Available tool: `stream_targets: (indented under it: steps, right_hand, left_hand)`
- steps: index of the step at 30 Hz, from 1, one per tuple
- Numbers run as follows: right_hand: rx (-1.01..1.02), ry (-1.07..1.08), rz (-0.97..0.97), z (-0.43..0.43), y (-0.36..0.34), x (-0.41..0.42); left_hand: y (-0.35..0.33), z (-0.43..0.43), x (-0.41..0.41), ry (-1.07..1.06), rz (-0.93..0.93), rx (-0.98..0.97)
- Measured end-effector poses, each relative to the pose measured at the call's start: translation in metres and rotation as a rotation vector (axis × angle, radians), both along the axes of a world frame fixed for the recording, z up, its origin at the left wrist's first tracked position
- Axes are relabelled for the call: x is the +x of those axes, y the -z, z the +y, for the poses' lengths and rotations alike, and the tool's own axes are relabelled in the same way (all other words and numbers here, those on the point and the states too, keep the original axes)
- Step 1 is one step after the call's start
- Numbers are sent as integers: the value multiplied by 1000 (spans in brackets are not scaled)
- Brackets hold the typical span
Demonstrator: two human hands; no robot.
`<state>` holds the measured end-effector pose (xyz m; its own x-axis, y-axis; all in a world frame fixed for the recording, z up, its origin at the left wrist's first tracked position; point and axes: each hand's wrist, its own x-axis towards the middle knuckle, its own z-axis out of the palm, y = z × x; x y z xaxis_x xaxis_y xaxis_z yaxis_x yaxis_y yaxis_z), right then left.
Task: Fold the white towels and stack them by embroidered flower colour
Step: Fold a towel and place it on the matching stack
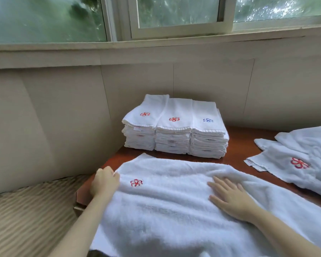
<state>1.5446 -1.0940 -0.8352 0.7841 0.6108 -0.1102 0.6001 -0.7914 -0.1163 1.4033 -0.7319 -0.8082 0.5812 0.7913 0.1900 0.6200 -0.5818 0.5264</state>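
The left hand curls round the left edge of the towel, which lies spread over the table under both hands. The towel's red flower sits just right of that hand. The right hand lies flat on the towel, fingers straight, well apart from the left. Beyond the hands three folded stacks stand side by side: first red stack, second red stack, blue stack. A loose pile lies right of the right hand.

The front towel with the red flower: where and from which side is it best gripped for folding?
Probably the left short edge of the towel, from the left: it lies free at the table end, where the left hand holds it, while the right hand presses the middle flat.
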Motion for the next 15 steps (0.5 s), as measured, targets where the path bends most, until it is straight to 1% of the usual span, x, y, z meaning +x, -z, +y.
stream_targets:
  steps: [2,3,5,7,9,10,11,13,14,15]
  right_hand:
    - [-4,-12,-8,-2,2,2]
    - [1,-12,-14,-2,3,1]
    - [19,-3,-16,-3,2,-2]
    - [46,-4,-48,-4,0,-6]
    - [151,-12,-103,-4,-4,-11]
    - [277,-4,-144,-5,-7,-14]
    - [416,40,-203,-7,-11,-14]
    - [622,230,-398,-20,-17,-5]
    - [650,353,-438,-31,-21,5]
    - [622,481,-403,-44,-27,13]
  left_hand:
    - [6,-2,-3,-2,108,18]
    - [8,-5,-3,-3,132,22]
    - [10,-13,0,15,143,58]
    - [9,-20,7,76,148,124]
    - [6,-26,17,180,135,159]
    - [6,-29,23,249,115,159]
    - [7,-33,30,329,90,149]
    - [7,-39,47,471,50,96]
    - [6,-42,57,512,42,75]
    - [6,-43,69,536,40,71]
